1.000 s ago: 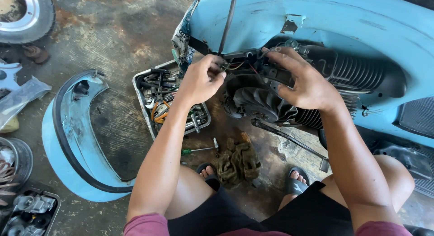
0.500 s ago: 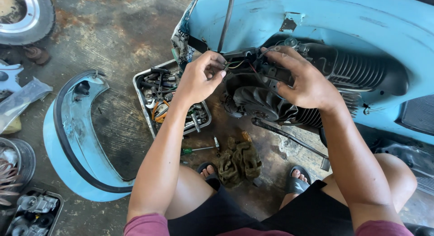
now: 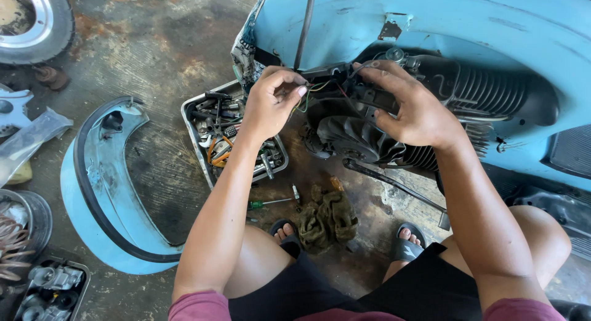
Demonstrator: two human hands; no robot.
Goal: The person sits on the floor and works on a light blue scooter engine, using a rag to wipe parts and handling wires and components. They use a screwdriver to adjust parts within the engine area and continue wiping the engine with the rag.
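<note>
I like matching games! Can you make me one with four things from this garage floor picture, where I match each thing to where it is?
Things:
1. rag
2. screwdriver
3. tool tray
4. side panel

Places:
A. lying far to the person's left, light blue with a black rubber edge
B. crumpled on the floor between the person's two feet
C. under the left hand, full of metal tools
D. on the floor between the tray and the rag, green handle

Pairs: 1-B, 2-D, 3-C, 4-A
</note>
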